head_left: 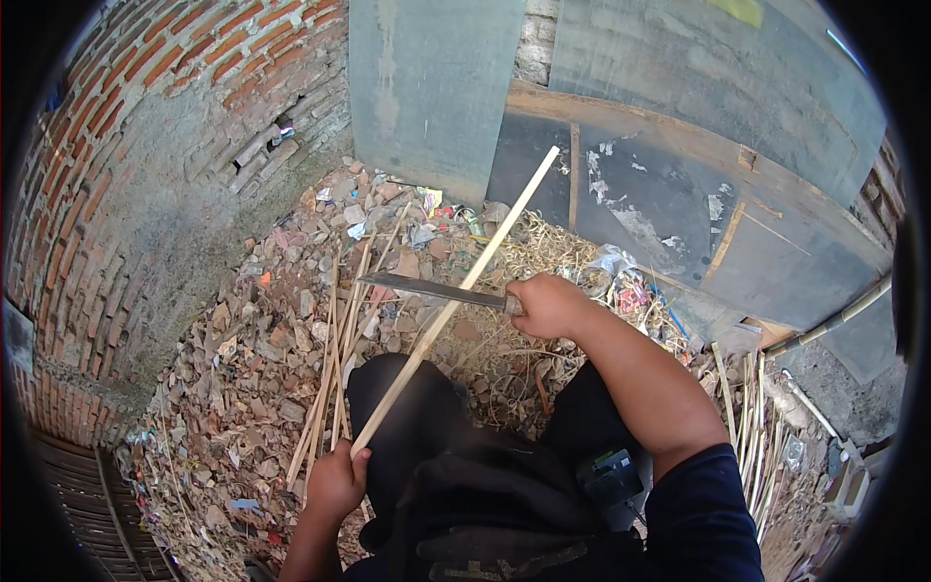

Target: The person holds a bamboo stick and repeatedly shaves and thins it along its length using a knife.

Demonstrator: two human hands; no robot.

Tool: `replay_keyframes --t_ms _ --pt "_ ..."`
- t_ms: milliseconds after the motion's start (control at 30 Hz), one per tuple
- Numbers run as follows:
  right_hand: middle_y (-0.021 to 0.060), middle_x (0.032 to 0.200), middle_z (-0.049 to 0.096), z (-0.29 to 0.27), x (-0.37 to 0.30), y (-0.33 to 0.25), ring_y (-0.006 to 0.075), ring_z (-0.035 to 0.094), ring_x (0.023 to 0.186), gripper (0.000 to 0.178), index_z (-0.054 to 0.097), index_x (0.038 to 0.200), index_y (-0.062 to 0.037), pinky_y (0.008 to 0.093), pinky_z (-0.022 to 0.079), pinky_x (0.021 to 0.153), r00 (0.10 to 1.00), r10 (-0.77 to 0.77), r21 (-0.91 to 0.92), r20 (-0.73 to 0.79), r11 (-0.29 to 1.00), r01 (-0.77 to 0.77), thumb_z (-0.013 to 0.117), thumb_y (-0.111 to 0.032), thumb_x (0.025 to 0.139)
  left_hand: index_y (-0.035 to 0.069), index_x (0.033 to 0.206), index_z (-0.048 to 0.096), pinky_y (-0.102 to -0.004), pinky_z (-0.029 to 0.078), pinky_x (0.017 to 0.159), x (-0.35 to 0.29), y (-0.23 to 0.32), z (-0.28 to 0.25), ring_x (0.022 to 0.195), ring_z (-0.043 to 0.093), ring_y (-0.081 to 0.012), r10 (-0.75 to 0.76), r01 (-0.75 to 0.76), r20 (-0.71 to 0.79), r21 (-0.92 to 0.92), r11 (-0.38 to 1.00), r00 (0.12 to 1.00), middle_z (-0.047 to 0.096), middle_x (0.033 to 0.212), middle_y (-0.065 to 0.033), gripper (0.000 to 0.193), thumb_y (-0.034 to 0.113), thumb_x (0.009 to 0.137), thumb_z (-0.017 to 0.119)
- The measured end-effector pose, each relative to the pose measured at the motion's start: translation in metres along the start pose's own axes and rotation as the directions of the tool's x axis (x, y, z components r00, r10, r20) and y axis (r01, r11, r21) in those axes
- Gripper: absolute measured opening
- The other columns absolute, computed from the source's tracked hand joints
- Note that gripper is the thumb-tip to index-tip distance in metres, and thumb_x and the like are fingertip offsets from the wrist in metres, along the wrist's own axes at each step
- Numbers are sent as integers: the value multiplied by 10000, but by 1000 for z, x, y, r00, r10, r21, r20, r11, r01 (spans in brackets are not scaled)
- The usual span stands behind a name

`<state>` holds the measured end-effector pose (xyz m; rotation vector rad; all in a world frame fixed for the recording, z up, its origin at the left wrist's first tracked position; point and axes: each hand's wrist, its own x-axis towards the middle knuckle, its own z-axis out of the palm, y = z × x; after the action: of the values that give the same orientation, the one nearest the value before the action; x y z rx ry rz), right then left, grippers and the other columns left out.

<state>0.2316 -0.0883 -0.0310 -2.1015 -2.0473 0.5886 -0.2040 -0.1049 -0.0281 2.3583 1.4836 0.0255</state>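
My left hand [336, 479] is closed round the lower end of a long pale bamboo strip [411, 365], which slants up and away to the right across my left knee. In my right hand [548, 307] is the handle of a machete [427, 288], gripped in a fist. Its dark blade points left and crosses the strip near the middle, seeming to rest against it. Whether the edge bites into the strip, I cannot tell.
Several thin bamboo strips [337, 339] lie on rubble [254, 359] at my left, and more strips [754, 427] lie at my right. Pale shavings [543, 242] and litter are piled ahead. A brick wall [184, 165] rises on the left; grey panels [427, 92] stand in front.
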Motion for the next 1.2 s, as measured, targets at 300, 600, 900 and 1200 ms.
replay_keyframes --t_ms 300,600,900,1200 --pt "207 949 719 0 11 43 400 696 940 348 664 1066 -27 493 554 862 982 169 107 -81 981 -160 712 -240 796 29 878 530 -566 474 568 2 3 0 628 625 -488 46 -47 -85 -7 999 995 612 626 -238 305 293 998 624" --pt "169 818 702 -3 -15 -13 378 703 862 282 638 980 -73 510 554 783 990 -128 -61 -61 990 125 727 -245 774 22 980 572 -579 474 587 -23 9 -6 652 630 -502 -48 48 -11 24 999 999 635 676 -254 248 267 1009 600" --pt "194 842 707 7 1 16 385 701 877 324 646 1053 -52 495 555 799 988 40 118 -151 993 -22 719 -238 798 17 1043 585 -586 486 620 -20 15 5 699 644 -506 -48 47 -38 -26 999 998 652 727 -271 240 255 1019 569" --pt "181 928 721 1 -3 5 382 702 940 314 663 1065 -67 508 554 844 999 41 129 -24 991 -38 712 -241 808 7 985 572 -567 478 622 -17 11 14 719 639 -510 -26 13 -105 -123 992 994 643 737 -274 268 270 1033 548"
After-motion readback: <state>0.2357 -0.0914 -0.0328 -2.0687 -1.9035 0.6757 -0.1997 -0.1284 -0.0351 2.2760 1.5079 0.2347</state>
